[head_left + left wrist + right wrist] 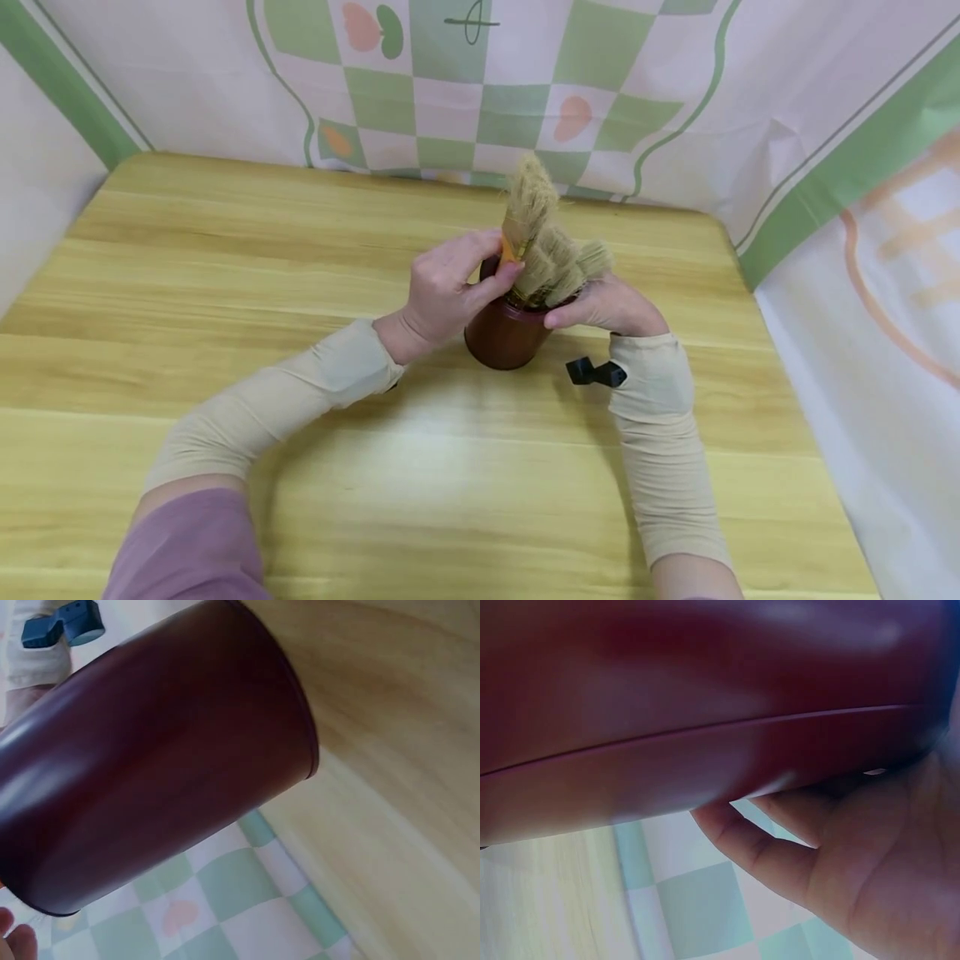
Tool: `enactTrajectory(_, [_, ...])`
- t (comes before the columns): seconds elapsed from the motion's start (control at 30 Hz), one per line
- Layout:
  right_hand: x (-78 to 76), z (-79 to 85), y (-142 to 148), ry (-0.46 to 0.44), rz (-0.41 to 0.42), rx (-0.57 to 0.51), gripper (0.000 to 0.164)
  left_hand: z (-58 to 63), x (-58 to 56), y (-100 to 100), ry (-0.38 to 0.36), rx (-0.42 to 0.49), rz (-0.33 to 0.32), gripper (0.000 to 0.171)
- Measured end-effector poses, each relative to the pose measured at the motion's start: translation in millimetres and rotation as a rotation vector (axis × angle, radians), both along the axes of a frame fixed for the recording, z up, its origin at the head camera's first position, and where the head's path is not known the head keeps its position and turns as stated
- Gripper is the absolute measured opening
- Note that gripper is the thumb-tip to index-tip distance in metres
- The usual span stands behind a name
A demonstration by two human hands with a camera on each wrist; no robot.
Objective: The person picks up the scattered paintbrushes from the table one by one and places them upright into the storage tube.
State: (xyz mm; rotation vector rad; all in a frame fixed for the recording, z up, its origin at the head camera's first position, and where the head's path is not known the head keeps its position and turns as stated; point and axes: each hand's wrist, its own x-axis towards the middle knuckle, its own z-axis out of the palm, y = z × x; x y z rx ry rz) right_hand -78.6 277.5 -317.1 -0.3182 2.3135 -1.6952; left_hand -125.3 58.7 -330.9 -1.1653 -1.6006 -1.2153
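Note:
A dark red-brown cylindrical container point(504, 337) stands upright on the table, its smooth wall filling much of both wrist views. Several bundles of tan bristles point(553, 258) stick up from its mouth. My left hand point(450, 287) pinches an orange-handled brush point(531, 200) between thumb and fingers, bristles upward, above the left side of the rim. How far its handle reaches into the container is hidden. At the right side, my right hand point(611, 307) grips the container near the rim, thumb in front; in the right wrist view its fingers point(761, 851) curl against the wall.
The wooden table point(450, 475) has rounded far corners. Behind it hangs a white and green checked cloth point(446, 108), with more printed cloth along both sides. A black device point(596, 372) juts from the right wrist over the table. Beige sleeves cover both forearms.

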Motion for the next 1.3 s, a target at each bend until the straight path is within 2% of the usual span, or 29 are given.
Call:
enactTrajectory(0.13, [-0.2,-2.1,1,-0.015,0.009,-0.009,0.090,-10.0,1.1,1,-0.043,-0.025,0.014,0.019])
enactTrajectory(0.2, [-0.6,-2.3,1,-0.017,0.016,-0.010,0.091,-15.7,2.4,1,-0.086,-0.041,0.026,0.018])
enactTrajectory(0.37, [-2.6,0.0,2,0.012,0.043,0.011,0.095,-22.3,7.2,-7,-0.191,-0.073,0.044,0.027])
enactTrajectory(0.57, [-4.0,2.3,4,0.033,0.049,0.032,0.100,-19.0,6.3,-13,-0.237,-0.037,0.045,0.030])
enactTrajectory(0.67, [-3.9,2.2,4,0.035,0.045,0.049,0.101,-21.9,4.7,-14,-0.254,-0.011,0.051,0.029])
enactTrajectory(0.87, [-1.3,1.9,4,-0.008,0.029,0.103,0.109,-30.1,4.7,-14,-0.251,-0.014,0.047,0.035])
enactTrajectory(1.0, [-1.4,0.9,3,0.000,0.031,0.130,0.109,-32.0,6.3,-15,-0.261,-0.005,0.050,0.033])
enactTrajectory(1.17, [-2.4,-1.0,3,0.007,0.023,0.094,0.111,-35.1,7.2,-21,-0.328,-0.042,0.107,0.029])
enactTrajectory(1.3, [-2.5,-2.8,5,0.049,0.019,0.057,0.116,-36.3,6.3,-22,-0.383,-0.105,0.140,0.031])
